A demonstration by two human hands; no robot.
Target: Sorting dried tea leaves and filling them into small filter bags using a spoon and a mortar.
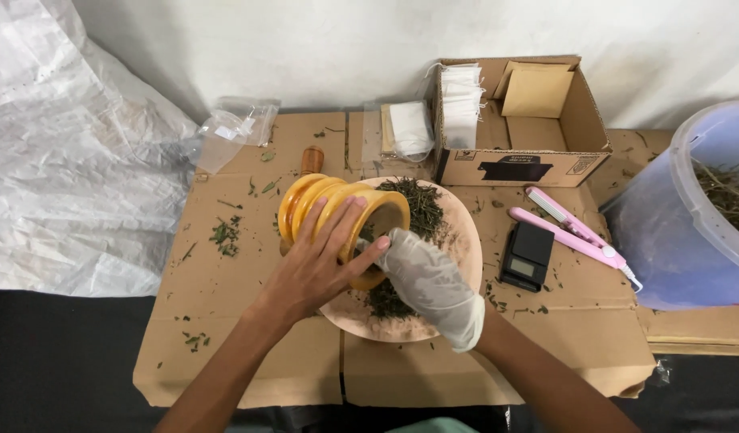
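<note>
At frame centre I am tipping the mortar, a ribbed yellow wooden one, over the plate. My left hand is wrapping its side, fingers clamped on the ribs. My gloved right hand is reaching into its mouth, fingers curled together in the dried herbs. The mortar looks stiff, smooth and fairly heavy, so the ribbed waist seems the safest hold. The scale and pink sealer are lying right of the plate on the worktop.
</note>
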